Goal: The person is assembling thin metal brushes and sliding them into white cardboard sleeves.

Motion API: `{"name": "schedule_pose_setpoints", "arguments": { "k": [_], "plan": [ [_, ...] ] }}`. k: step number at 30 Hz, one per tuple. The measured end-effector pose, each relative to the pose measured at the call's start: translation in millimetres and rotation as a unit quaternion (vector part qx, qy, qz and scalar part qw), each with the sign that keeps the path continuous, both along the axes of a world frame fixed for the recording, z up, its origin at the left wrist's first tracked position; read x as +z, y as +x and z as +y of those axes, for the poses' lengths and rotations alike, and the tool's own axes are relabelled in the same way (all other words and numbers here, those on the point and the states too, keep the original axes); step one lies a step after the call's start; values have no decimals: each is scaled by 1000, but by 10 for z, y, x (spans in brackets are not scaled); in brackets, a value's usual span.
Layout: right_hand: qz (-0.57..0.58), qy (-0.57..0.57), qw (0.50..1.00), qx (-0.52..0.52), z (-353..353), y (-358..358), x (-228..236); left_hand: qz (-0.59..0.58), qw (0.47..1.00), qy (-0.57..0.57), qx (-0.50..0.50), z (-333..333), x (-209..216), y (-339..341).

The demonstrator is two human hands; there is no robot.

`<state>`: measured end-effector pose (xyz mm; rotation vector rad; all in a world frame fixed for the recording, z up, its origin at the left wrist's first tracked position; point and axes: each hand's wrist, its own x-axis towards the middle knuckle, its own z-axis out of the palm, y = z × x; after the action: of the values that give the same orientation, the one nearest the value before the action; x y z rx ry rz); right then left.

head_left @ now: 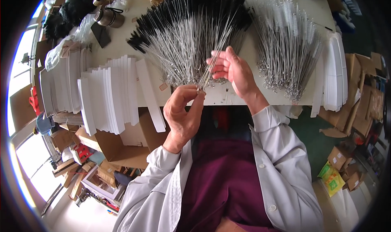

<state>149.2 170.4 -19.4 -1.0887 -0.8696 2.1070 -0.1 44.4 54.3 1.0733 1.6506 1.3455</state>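
Observation:
Over the table's near edge, my left hand [182, 109] pinches the looped lower ends of a few thin wire brushes [207, 74] between thumb and fingertips. Their shafts slant up and away to the right. Beside those shafts is my right hand [241, 76], its fingers loosely apart and slightly bent, the fingertips close to the wires; whether they touch cannot be made out. Just beyond both hands lies a broad fanned pile of wire brushes with black bristles [175, 44], loops toward me. A second pile, with white bristles [285, 44], lies to its right.
Long white folded boxes [112, 95] stand in rows at the table's left, with more white boxes [336, 73] at the right. A metal flask [109, 18] lies at the back left. Below the left edge is an open cardboard box [128, 152]; cartons [340, 158] lie right.

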Motion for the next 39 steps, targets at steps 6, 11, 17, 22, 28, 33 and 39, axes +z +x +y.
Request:
{"name": "schedule_pose_setpoints", "arguments": {
  "k": [6, 11, 17, 22, 28, 33, 39],
  "plan": [
    [141, 40, 985, -96, 306, -98, 582, -104, 992, 61, -27, -60, 256, -20],
    [165, 76, 979, -91, 237, 98, 740, -99, 993, 56, 17, -104, 354, -228],
    [146, -108, 970, -160, -443, 628, 559, -158, 987, -7, 12, 3, 421, -452],
    [184, -347, 902, -182, -1193, 983, 267, -173, 979, -68, -84, 147, 536, -219],
    [-51, -220, 970, -85, -1534, 1041, 382, -153, 964, -77, -205, 308, 602, 58],
    [-309, 347, 880, -95, -1168, 1101, 805, -36, 951, -68, -298, 399, 635, 219],
    [-212, 430, 875, -64, -839, 979, 935, -39, 943, -58, -324, 442, 622, 409]
  ]
}}
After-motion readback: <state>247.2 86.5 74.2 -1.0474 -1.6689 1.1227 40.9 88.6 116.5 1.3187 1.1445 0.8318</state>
